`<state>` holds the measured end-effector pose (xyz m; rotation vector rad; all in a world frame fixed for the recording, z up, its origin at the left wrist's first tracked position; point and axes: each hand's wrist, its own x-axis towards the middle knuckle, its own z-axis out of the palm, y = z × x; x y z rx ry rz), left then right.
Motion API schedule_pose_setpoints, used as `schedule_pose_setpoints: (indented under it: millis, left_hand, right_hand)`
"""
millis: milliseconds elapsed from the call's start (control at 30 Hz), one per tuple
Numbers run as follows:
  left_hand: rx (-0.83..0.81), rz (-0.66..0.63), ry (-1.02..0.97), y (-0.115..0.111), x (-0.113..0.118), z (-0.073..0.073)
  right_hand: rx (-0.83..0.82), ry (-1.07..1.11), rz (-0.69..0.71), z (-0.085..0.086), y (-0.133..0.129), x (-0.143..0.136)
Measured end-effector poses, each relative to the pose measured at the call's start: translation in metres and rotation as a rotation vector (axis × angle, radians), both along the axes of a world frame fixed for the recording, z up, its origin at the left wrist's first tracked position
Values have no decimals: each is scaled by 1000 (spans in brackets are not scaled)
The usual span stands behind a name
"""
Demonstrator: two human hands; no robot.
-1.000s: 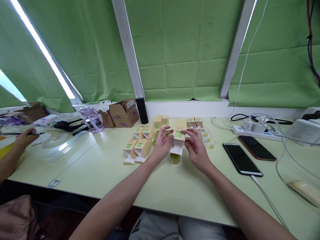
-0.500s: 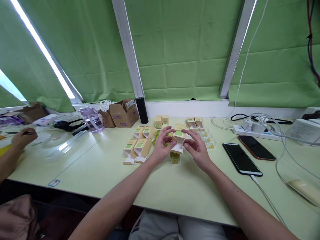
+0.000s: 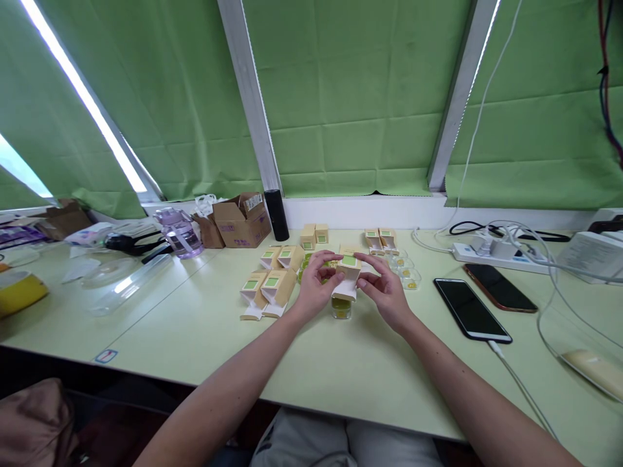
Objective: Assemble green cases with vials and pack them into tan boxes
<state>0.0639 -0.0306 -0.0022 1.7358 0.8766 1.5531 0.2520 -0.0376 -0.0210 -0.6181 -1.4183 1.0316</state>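
Between my two hands is a small cream cardboard box (image 3: pixel 348 275) with a green label and a white flap hanging open toward me. My left hand (image 3: pixel 316 282) grips its left side, and my right hand (image 3: pixel 384 288) grips its right side. Just below the flap, a small clear jar (image 3: pixel 341 309) with yellowish-green contents stands on the table. Left of my hands are several similar boxes (image 3: pixel 277 287) with open flaps. Green-topped jars (image 3: pixel 304 263) are partly hidden behind my left hand. Clear jars (image 3: pixel 409 279) with yellow spots sit beyond my right hand.
More small boxes stand farther back, one pair (image 3: pixel 314 236) left and another pair (image 3: pixel 380 240) right. Two phones (image 3: pixel 472 309) and a power strip (image 3: pixel 501 256) with cables lie at right. A purple bottle (image 3: pixel 179 233), brown carton (image 3: pixel 242 220), black cylinder (image 3: pixel 276 215) and yellow tape roll (image 3: pixel 22 292) are at left.
Another person's hand and forearm at the far left have gone out of view, uncovering the yellow tape roll. My hands and the box have hardly moved.
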Motion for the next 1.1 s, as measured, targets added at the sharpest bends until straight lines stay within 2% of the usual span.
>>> schedule_pose_setpoints:
  millis: [700,800,1100]
  left_hand:
    - [-1,19,34,-5,4,-1]
    - [-10,-16,57,-7,2,-1]
    - [41,-230,213,-9,-9,-2]
  right_hand:
    - [-47,-43,-50,3,-1,0]
    - [-63,-39,-78,4,-1,0]
    - [-74,-15,-132,1,4,2]
